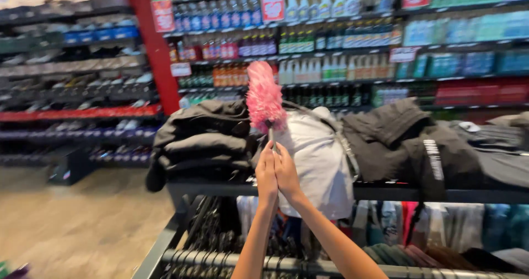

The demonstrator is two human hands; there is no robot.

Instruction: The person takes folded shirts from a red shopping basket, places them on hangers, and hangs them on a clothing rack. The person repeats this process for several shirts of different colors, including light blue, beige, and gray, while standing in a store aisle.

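Both my hands are raised together in the middle of the view, clasped around the thin handle of a pink fluffy duster (264, 94). My left hand (266, 171) and my right hand (286, 174) press palm to palm on the handle. The duster's head points up, in front of a pile of folded black garments (204, 141) and a light grey garment (317, 152). These lie on the top shelf of a dark metal clothes rack (380, 192).
More dark clothes (419, 144) lie along the rack to the right, and hangers with garments (220, 240) hang below. Behind stand store shelves of bottles (330, 42) and a red post (151, 47). Shoe shelves (71, 80) line the left wall above a wooden floor (82, 224).
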